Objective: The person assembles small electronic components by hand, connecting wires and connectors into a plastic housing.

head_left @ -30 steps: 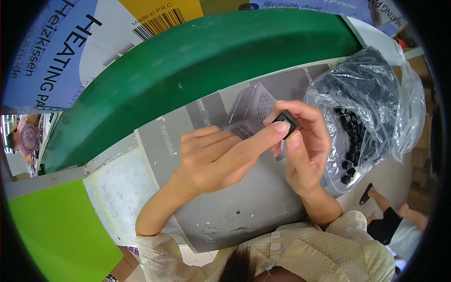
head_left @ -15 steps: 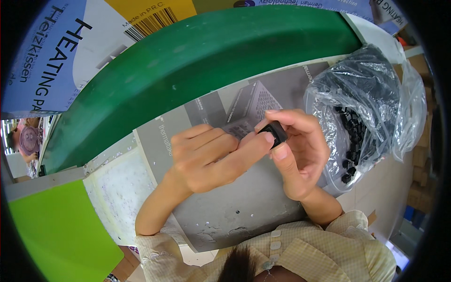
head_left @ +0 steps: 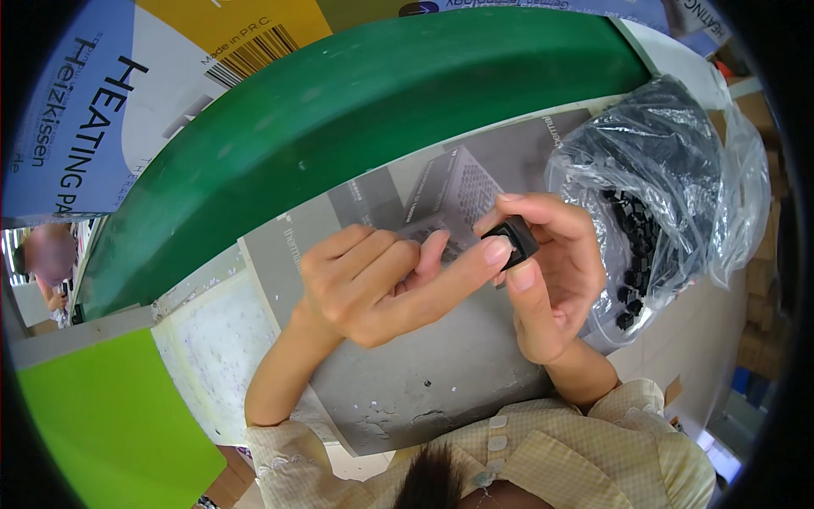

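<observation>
My right hand [head_left: 560, 284] pinches a small black hollow block [head_left: 525, 241] between thumb and fingers, its open side turned toward my left hand. The block looks like a plastic part. From the left, my left hand [head_left: 360, 288] reaches in with its index finger stretched out, the tip at the block's opening. Its other fingers are curled, and its thumb stands apart from the index finger. Whatever may lie inside those curled fingers is hidden. Both hands are over a grey printed board [head_left: 407, 373] on the worktop.
At the right, a clear plastic bag [head_left: 678, 144] holds several small black parts [head_left: 636, 242]. A raised green band [head_left: 339, 127] curves behind the board, with printed boxes [head_left: 161, 110] beyond it. A bright green panel [head_left: 110, 407] is at lower left. Another person [head_left: 51, 263] shows at far left.
Both hands and the black block have shifted slightly right. The left index fingertip has moved along with the block, and the left thumb has come further into sight.
</observation>
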A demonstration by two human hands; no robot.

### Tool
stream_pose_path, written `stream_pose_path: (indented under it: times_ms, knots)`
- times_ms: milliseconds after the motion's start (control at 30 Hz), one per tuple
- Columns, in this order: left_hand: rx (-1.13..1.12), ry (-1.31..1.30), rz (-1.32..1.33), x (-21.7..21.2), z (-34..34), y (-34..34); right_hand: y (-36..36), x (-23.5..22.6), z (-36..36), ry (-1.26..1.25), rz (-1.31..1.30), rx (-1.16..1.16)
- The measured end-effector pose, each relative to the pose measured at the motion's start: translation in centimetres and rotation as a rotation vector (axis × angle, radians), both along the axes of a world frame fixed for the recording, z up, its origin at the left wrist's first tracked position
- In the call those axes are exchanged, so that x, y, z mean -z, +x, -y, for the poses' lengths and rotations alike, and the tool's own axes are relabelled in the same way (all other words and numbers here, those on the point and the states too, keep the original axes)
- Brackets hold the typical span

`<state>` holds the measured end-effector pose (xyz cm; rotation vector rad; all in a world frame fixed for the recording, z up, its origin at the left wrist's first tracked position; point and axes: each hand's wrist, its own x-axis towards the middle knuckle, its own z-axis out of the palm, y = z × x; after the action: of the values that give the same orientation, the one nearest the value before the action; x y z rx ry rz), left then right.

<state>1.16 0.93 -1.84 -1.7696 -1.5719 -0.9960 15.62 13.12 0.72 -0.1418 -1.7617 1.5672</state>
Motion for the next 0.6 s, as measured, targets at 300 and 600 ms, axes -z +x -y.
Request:
stream_pose_path:
  times_ms: [300, 600]
  knots:
    - [-0.009, -0.021, -0.019, -0.02, 0.17, -0.02, -0.04, 0.08, -0.05, -0.007, -0.033, -0.008]
    - [0.104, 0.04, 0.083, -0.64, -0.07, -0.07, -0.37, 0.59, -0.15, 0.031, -0.044, -0.031]
